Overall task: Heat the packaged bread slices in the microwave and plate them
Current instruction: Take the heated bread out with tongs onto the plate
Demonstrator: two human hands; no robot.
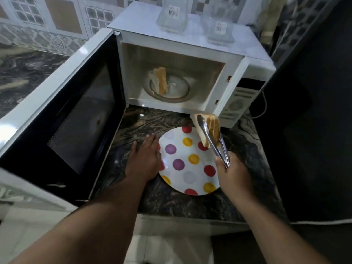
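Bread slices held in tongs above a spotted plate, open microwave behind.

At lower right, the right hand [233, 173] grips metal tongs [213, 141] clamping bread slices [208, 129] over the upper right rim of the polka-dot plate [187, 176]. The left hand [143, 159] lies flat on the dark marbled table [167, 204], touching the plate's left edge. At centre, the white microwave [190, 48] stands with its door [62, 119] swung left; more bread [160, 80] leans on its glass turntable [177, 90].

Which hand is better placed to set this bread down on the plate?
Right. The right hand grips the tongs, which hold the bread above the spotted plate. The left hand lies flat at the plate's rim.
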